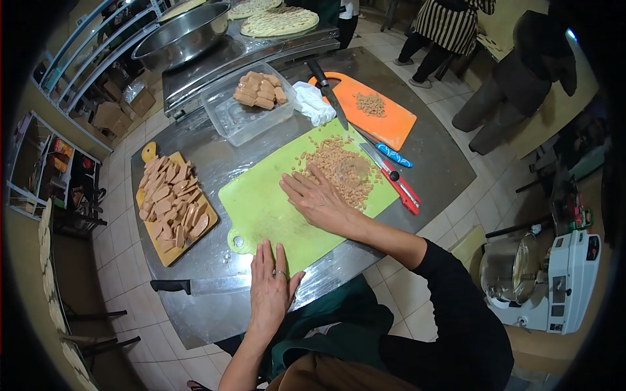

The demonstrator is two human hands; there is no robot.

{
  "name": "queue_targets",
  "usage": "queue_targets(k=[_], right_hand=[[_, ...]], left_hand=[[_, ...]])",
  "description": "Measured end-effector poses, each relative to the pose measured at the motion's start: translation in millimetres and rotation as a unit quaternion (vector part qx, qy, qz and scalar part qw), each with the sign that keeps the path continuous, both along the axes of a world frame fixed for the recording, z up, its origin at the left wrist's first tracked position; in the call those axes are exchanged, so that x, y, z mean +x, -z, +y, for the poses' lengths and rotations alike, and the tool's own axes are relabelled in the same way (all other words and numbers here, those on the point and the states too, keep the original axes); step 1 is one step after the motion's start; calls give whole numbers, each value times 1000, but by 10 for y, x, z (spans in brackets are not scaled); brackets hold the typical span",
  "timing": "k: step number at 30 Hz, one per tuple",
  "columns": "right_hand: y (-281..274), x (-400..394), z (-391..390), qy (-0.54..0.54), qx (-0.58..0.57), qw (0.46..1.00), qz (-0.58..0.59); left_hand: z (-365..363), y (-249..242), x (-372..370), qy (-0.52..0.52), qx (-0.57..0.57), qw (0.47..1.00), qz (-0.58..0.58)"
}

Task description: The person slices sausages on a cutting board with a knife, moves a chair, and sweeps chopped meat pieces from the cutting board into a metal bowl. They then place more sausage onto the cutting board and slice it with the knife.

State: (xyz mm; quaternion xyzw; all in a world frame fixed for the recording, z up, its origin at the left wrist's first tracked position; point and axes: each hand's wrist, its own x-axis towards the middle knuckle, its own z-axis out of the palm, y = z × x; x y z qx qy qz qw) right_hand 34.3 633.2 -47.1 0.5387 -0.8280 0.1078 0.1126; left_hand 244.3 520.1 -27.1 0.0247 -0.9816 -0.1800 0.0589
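Your right hand (317, 199) lay spread flat, sweeping the diced sausage (339, 168) on the green board (261, 208), your left hand (270, 287) flat at its near edge, while slices (173, 202) on the left wooden board (171, 253) were still uncut.

Head camera, looking steeply down over your own hands

You are viewing from one wide, fisheye-bent head view, facing forward and down, sitting close above your left hand (270, 290) and right hand (319, 199); beyond your fingertips the green cutting board (261, 208) and steel table (215, 163) are filling the middle, and the floor is curving away at the edges.
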Motion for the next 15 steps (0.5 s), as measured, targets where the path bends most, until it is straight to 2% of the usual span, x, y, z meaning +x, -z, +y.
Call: queue_targets(k=[1,7,11,12,13,15], right_hand=[[-44,-8,7,7,-1,1000,-4],[-475,-215,137,16,-126,960,-250],[-483,-459,146,2,-227,925,-304],[-466,-521,153,-3,-248,922,-297],[-469,-593,158,-8,-269,919,-289],[-600,-738,245,41,-279,871,-403]], left_hand=[[-16,-38,0,5,8,1000,-16],[-281,-480,-208,41,85,983,-158],[-471,-811,-632,68,142,969,-191],[-535,-775,-767,108,124,979,-123],[-576,-793,-902,109,136,975,-135],[-602,-947,-1278,114,160,967,-164]])
